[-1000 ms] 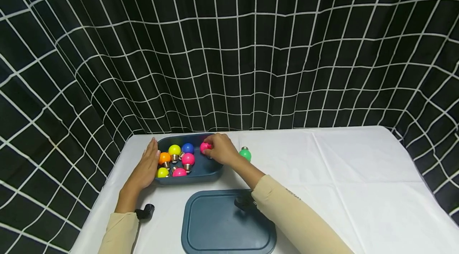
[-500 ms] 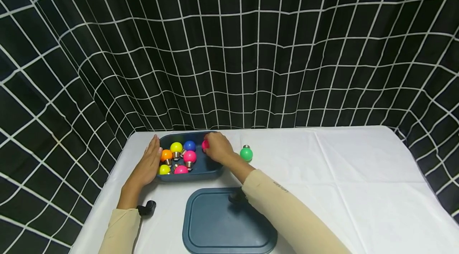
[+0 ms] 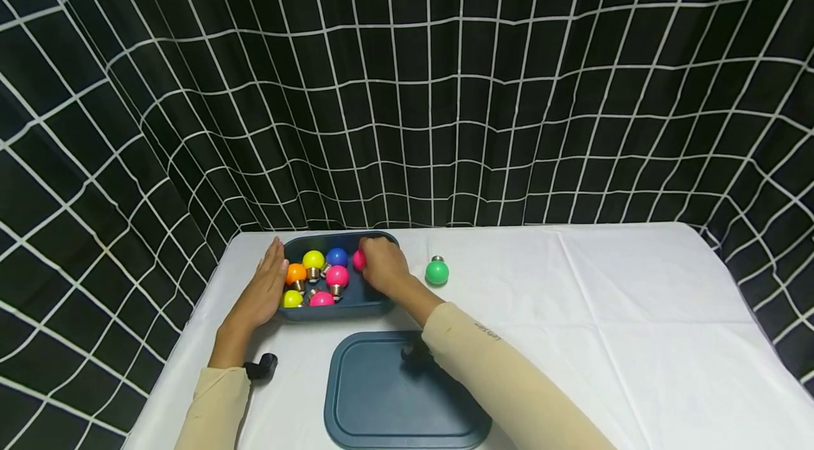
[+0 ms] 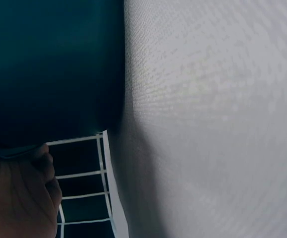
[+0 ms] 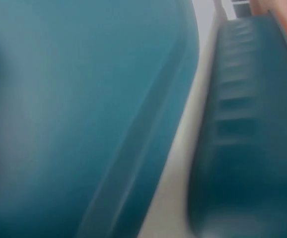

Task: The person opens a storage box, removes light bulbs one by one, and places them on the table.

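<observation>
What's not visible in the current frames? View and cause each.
Rest of the pink bulb at the right hand: head view, behind that hand.
Most of the right hand: right wrist view, cut off by the edge.
Contents of the container: left wrist view, hidden by its wall.
Part of the lid: head view, behind the right sleeve.
Lettering on that sleeve: head view, too small.

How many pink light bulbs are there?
3: a pink light bulb in the right hand, a second near the middle of the blue container, a third by its near wall. Others may be hidden.
</observation>
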A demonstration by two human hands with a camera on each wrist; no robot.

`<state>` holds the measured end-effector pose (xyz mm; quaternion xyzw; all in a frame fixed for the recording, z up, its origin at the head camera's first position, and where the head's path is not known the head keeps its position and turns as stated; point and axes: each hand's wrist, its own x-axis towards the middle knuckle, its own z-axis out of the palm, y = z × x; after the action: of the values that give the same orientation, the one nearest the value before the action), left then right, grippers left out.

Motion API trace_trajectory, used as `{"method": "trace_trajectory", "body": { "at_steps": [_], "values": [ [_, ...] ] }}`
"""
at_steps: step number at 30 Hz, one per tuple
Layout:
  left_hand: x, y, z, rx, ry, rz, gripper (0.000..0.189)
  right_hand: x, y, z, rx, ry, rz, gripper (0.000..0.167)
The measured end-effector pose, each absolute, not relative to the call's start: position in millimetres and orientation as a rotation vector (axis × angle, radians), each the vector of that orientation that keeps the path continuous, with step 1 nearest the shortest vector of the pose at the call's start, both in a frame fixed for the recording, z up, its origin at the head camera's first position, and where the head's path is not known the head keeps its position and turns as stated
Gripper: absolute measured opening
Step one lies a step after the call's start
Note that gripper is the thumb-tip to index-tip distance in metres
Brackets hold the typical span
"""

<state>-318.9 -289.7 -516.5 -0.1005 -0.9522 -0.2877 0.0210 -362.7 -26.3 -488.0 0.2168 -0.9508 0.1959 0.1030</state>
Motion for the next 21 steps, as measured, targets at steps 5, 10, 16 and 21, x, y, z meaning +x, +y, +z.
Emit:
{"method": "trace_trajectory", "body": {
  "at_steps": [5,10,16,21],
  "values": [
    [-319.9,-289.8,-516.3,-0.328,-2.946,-0.884,0.065,-362.4,-27.5,-489.8,0.611,-2.829,0.541,0.019],
    [-320.8,-289.8,-517.4,-0.34,-2.94,-0.888,0.068,-361.6,-27.2,-489.9,0.607,-2.835,0.543,0.017],
    [-320.1,-289.2,-517.2,-0.329,-2.946,-0.901,0.069,-362.7,-25.0,-491.0,0.608,-2.831,0.626,0.027],
    [-319.2,-289.8,-515.8,-0.327,-2.948,-0.893,0.07,-362.5,-22.9,-487.8,0.627,-2.825,0.781,0.04]
  ]
}}
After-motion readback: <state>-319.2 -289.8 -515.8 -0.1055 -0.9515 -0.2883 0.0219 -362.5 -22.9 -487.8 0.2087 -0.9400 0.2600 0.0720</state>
